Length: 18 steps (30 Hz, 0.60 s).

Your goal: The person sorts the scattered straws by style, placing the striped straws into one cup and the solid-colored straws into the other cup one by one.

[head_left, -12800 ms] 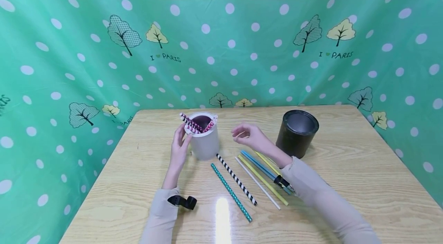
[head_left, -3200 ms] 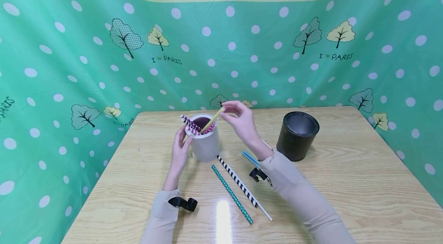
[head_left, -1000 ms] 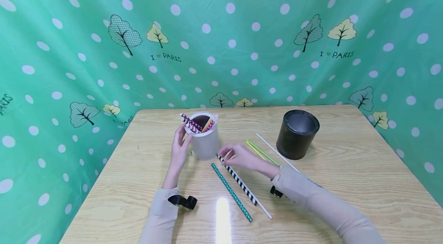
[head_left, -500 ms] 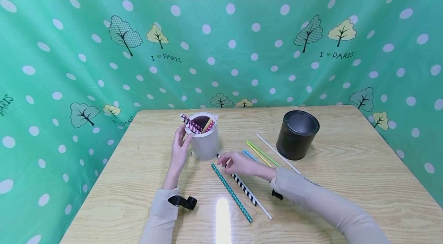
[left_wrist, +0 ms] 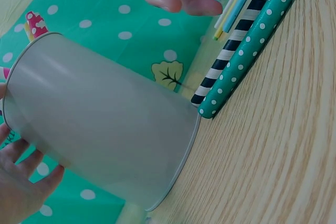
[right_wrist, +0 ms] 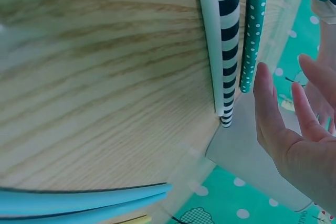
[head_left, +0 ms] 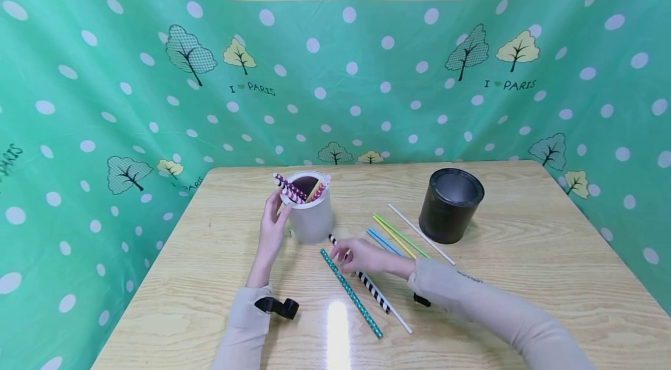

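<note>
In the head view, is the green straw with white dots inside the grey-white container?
No, the green dotted straw lies flat on the wooden table, outside the grey-white container.

striped straw [head_left: 373, 292] partly covered midway, both sleeves [head_left: 243, 323] cut off below

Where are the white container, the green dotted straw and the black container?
White container [head_left: 312, 222], head view: its outer wall.
Green dotted straw [head_left: 350, 293], head view: its middle.
Black container [head_left: 447, 219], head view: its outer wall.
</note>
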Available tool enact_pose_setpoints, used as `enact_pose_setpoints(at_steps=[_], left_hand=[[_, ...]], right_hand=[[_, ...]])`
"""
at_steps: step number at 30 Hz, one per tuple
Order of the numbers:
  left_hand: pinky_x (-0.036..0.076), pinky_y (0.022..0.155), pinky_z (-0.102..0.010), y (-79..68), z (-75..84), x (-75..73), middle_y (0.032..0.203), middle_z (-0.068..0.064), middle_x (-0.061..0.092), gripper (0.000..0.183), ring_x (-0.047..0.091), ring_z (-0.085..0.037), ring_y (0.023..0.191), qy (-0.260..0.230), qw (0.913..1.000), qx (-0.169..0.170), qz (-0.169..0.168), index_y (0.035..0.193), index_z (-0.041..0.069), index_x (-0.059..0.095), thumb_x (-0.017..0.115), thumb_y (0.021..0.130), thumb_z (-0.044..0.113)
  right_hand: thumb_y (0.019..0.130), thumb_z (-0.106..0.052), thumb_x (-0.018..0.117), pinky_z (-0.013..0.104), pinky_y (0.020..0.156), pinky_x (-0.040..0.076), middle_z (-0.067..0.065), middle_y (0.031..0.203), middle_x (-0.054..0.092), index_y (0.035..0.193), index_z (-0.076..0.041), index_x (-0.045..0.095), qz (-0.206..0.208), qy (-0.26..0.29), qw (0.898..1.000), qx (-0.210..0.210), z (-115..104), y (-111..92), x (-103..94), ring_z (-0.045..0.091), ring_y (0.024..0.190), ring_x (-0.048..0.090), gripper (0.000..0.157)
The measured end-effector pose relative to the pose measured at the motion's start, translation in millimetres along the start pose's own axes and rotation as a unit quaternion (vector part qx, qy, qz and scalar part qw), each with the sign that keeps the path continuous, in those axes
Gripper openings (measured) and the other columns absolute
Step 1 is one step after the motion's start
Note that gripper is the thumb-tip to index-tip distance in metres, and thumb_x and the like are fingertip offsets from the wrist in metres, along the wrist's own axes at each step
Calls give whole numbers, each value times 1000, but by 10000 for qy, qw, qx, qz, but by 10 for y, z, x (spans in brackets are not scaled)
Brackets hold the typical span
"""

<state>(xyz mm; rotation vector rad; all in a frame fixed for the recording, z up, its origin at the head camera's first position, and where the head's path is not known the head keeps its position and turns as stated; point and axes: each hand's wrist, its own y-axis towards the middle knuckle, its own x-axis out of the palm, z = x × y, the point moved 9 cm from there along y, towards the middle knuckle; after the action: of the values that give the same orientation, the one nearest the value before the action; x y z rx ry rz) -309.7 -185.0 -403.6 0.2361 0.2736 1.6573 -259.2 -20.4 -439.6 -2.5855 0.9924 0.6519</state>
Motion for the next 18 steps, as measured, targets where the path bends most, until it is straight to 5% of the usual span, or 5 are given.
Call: enact_pose_setpoints(at_steps=[11,18], left_hand=[[18,108,-43,-12,62,15,142,-19,25,48,21,-27,131,-107,9999,-100,-20,135,-2,25,45,91,6],[18,108,-43,-30,127,37,141,-21,23,48,20,-30,131,-84,9999,-121,-51,134,-5,24,44,91,3]], right_hand=[[74,7,63,30,55,53,15,86,56,102,4,56,-197,-17,9998,102,69,-10,87,12,65,55,28],[73,4,66,18,50,48,12,83,56,102,1,58,-191,-269,9994,86,92,-9,131,7,60,51,30]])
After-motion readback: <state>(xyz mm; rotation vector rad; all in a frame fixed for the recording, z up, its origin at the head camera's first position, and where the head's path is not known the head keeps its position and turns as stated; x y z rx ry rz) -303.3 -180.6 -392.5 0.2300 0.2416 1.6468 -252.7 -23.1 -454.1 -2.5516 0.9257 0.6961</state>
